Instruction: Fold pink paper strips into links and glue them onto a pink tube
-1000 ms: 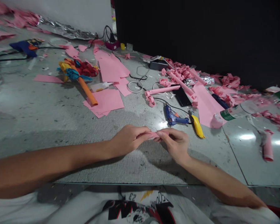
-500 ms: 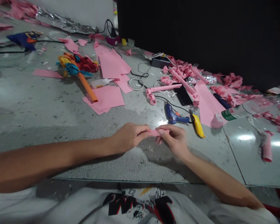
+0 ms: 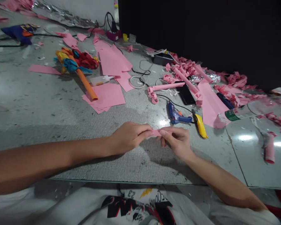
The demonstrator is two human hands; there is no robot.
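Between both hands, just above the table near its front edge, is a small narrow strip of pink paper point(image 3: 155, 133). My left hand point(image 3: 130, 136) pinches its left end between thumb and fingers. The right end is gripped by my right hand point(image 3: 176, 139), thumb on top and fingers curled behind, hiding part of the strip. Beyond my right hand lies a blue glue gun point(image 3: 179, 117), with a yellow tube-like object point(image 3: 200, 126) beside its handle. A stack of pink paper sheets point(image 3: 110, 95) lies beyond my left hand.
An orange paper tube with coloured crepe flowers point(image 3: 85, 82) lies at left, near a glue bottle point(image 3: 100, 80). Pink rolls and curls point(image 3: 189, 70), a black phone point(image 3: 185, 93) and a plastic bottle point(image 3: 245, 112) spread over the right. A black panel point(image 3: 201, 34) stands behind.
My right hand has shifted slightly right, its fingers moving along the paper strip. My left hand keeps its pinch nearly in place. The camera view has tilted a little.
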